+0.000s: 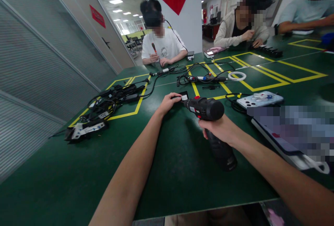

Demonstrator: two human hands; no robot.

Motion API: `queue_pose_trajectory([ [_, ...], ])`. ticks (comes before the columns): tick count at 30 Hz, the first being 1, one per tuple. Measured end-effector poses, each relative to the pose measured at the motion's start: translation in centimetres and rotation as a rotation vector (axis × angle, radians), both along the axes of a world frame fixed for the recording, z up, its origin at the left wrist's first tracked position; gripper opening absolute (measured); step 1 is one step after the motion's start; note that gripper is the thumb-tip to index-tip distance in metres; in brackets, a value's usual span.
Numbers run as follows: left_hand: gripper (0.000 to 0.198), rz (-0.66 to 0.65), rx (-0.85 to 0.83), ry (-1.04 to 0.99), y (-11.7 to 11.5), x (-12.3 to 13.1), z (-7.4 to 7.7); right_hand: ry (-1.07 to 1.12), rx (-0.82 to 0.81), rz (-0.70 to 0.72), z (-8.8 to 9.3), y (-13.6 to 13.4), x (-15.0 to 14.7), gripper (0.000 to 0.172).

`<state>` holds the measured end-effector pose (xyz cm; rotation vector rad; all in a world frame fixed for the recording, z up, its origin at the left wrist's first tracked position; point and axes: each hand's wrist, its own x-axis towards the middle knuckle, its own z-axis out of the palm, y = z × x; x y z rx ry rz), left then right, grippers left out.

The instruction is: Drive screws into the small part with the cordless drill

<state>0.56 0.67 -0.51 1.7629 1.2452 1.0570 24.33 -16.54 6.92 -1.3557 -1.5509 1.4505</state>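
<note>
"Gripping what, the right hand (pixel 217 127)?"

"A black power drill (pixel 205 108): the fingers are wrapped closed around its handle, above the green table (pixel 169 180)."

"And the left hand (pixel 169 103)?"

"It is stretched forward, fingers bent and close together, the tips at a small black-and-white piece (pixel 184 97) on the table. I can't tell whether they pinch it or only press it down."

"Where does the drill point?"

"Its front end faces that piece, right by the left fingertips; whether it touches, I can't make out."

"What lies around?"

"A tangle of black cables (pixel 117 97) to the left, a white ring (pixel 229 76) beyond the drill, and a patterned phone (pixel 260 99) to the right."
</note>
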Motion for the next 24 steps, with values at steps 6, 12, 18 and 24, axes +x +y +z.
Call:
queue_pose_trajectory([
  [6,0.032,0.009,0.0,0.007,0.0,0.04,-0.02,0.011,0.002,0.006,0.09,-0.03,0.04,0.005],
  [12,0.032,-0.004,0.012,-0.007,0.15,-0.06,-0.24,0.018,0.0,0.001,0.08,-0.01,0.0,0.006],
  [18,0.032,-0.004,0.018,0.013,0.12,-0.07,-0.15,-0.007,0.011,0.008,-0.01,0.07,-0.02,0.008],
  [24,0.031,0.002,0.016,0.002,0.14,0.01,-0.16,0.021,0.029,0.015,-0.5,0.16,0.11,0.006],
])
